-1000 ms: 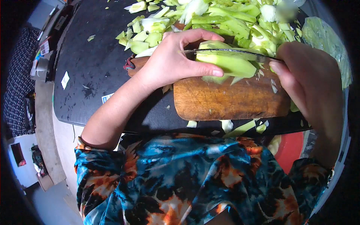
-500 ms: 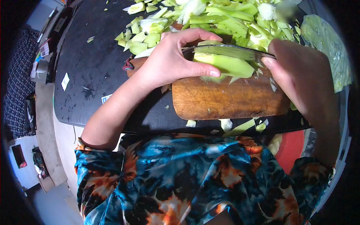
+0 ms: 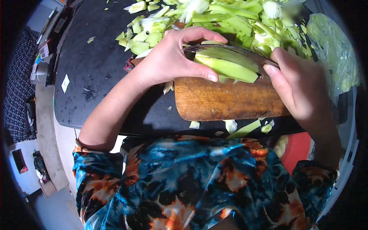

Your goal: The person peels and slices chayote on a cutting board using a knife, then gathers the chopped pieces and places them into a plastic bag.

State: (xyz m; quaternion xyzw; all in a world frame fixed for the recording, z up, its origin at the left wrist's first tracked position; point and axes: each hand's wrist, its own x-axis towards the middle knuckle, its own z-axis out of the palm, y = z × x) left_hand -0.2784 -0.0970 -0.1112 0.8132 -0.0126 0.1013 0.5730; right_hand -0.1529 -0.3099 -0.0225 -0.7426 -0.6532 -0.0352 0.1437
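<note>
A pale green vegetable piece (image 3: 226, 69) lies over the far edge of the wooden cutting board (image 3: 230, 100). My left hand (image 3: 178, 57) grips its left end, the thumb on the near side and the fingers on the far side. In my right hand (image 3: 293, 76) is a broad-bladed knife (image 3: 234, 53), whose blade lies lengthwise in or against the vegetable, its tip near my left palm. How deep the blade sits is hidden. Beyond the hands is a heap of green peelings and chunks (image 3: 234, 19).
The black table (image 3: 92, 69) carries small scraps (image 3: 65, 83) at the left and more along its near edge (image 3: 245, 129). A clear plastic bag (image 3: 333, 53) lies at the right. Below the table edge shows a red round container (image 3: 297, 151).
My right hand has moved left and slightly down with the knife, and the blade's flat side shows more. My left hand and the vegetable have shifted slightly left.
</note>
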